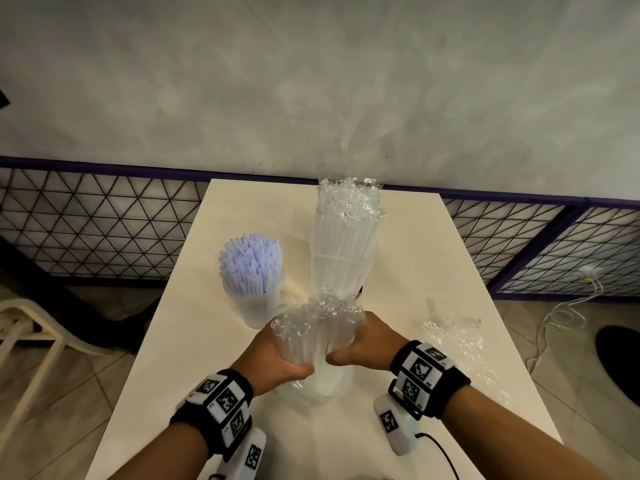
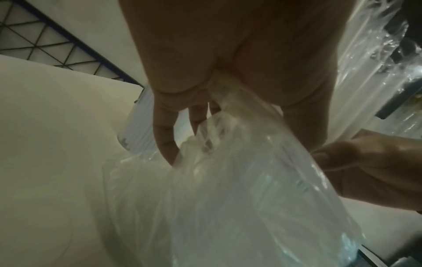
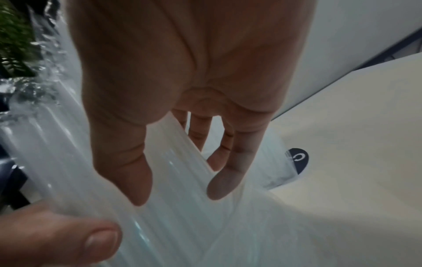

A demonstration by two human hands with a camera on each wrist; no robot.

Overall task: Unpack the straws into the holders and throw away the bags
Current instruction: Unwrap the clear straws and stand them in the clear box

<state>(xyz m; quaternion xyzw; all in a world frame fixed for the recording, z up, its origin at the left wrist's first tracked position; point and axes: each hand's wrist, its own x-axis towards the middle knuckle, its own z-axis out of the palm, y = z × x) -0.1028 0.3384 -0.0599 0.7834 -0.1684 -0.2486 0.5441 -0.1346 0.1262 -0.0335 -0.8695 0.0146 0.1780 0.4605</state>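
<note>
Both my hands hold a clear plastic bag of transparent straws [image 1: 311,337] upright over a clear holder [image 1: 337,388] at the table's near middle. My left hand [image 1: 277,358] grips the bag [image 2: 239,180] from the left, fingers curled round it. From the right, my right hand [image 1: 362,344] wraps the straw bundle [image 3: 164,207] between thumb and fingers. The bag's crinkled top sticks up above both hands. Further back, another bag of clear straws [image 1: 343,244] stands tall. Left of it is a holder full of white and purple straws [image 1: 251,271].
An empty crumpled bag [image 1: 457,337] lies on the white table [image 1: 450,258] to the right. A wire-mesh fence [image 1: 86,220] and a grey wall run behind the table. A white chair [image 1: 31,341] stands at the left; cables lie on the floor at the right.
</note>
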